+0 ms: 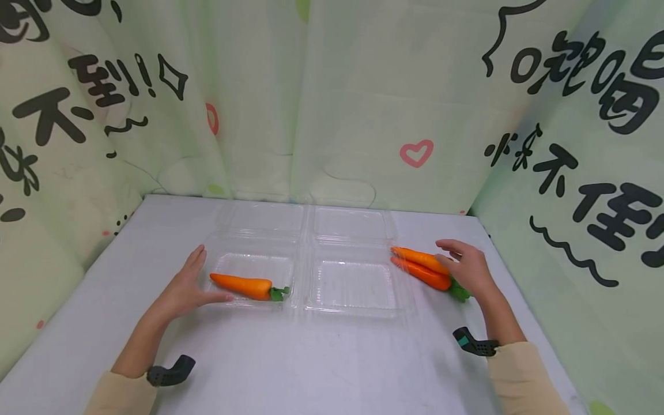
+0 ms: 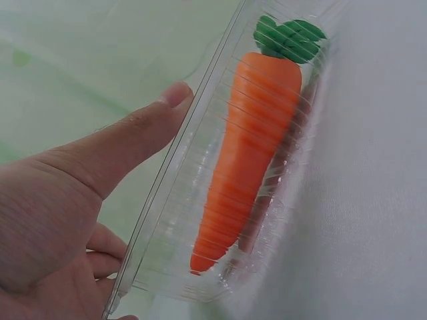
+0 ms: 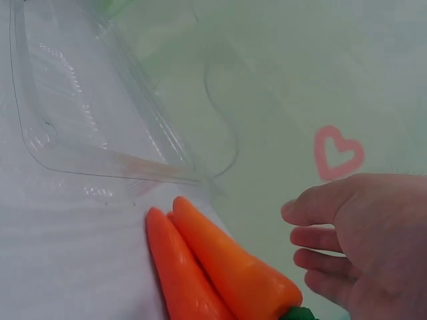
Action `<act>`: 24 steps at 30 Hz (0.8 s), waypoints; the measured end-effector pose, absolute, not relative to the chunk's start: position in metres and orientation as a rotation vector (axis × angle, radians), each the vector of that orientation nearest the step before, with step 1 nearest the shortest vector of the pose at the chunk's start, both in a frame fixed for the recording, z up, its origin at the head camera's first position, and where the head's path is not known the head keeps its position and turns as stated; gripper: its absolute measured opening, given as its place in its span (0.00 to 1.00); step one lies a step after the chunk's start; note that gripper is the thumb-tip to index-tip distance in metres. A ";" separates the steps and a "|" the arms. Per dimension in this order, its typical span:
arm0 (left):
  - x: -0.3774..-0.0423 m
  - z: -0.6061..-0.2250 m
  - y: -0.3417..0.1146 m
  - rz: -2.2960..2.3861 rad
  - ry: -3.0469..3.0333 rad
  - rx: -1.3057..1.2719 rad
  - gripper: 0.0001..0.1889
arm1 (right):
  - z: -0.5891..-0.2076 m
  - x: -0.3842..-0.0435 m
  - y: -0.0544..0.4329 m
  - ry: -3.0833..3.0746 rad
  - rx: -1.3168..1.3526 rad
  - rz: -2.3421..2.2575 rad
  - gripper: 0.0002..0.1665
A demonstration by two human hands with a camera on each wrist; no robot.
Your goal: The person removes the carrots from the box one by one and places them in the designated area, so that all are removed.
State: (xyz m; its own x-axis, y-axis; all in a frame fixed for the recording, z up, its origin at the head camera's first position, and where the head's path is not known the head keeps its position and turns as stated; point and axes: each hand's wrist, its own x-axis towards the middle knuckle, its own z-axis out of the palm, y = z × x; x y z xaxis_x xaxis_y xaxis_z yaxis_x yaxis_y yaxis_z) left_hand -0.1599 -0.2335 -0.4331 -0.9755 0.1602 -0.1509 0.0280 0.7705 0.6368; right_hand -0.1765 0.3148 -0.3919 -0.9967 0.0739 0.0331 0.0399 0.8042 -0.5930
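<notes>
An orange carrot (image 1: 244, 284) with a short green top lies in the base of the left clear plastic clamshell box (image 1: 228, 259). My left hand (image 1: 189, 291) is at that box's left end, thumb along the near rim and fingers extended at the side. In the left wrist view the thumb tip meets the rim, with the carrot (image 2: 250, 147) showing through the wall. To the right, a lighter orange carrot (image 1: 417, 257) and a redder carrot (image 1: 422, 274) lie side by side on the table. My right hand (image 1: 469, 268) hovers over their leafy ends, fingers loosely bent and holding nothing.
A second clear clamshell box (image 1: 355, 311) stands open beside the left one, both lids folded back toward the curtain (image 1: 353, 115). The redder carrot's tip lies close to its right rim. The printed curtain encloses the white table (image 1: 321, 369) at the back and sides.
</notes>
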 end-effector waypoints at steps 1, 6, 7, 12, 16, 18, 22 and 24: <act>-0.160 -0.433 -0.233 0.991 2.765 0.146 0.67 | -0.392 -0.177 0.314 -2.927 -0.088 0.970 0.27; -0.159 -0.432 -0.233 0.995 2.761 0.150 0.67 | -0.398 -0.181 0.312 -2.912 -0.071 1.029 0.27; -0.159 -0.432 -0.233 0.997 2.762 0.153 0.67 | -0.399 -0.183 0.312 -2.910 -0.072 1.037 0.26; -0.159 -0.431 -0.233 0.999 2.762 0.151 0.68 | -0.431 -0.205 0.323 -2.886 -0.026 0.982 0.27; -0.159 -0.432 -0.233 1.002 2.763 0.153 0.68 | -0.411 -0.194 0.302 -2.859 0.041 1.112 0.28; -0.159 -0.433 -0.234 1.003 2.765 0.155 0.68 | -0.400 -0.188 0.293 -2.861 0.081 1.183 0.28; -0.160 -0.434 -0.234 1.003 2.767 0.158 0.67 | -0.397 -0.189 0.286 -2.872 0.119 1.196 0.27; -0.160 -0.435 -0.234 1.002 2.768 0.157 0.67 | -0.393 -0.189 0.281 -2.895 0.122 1.184 0.27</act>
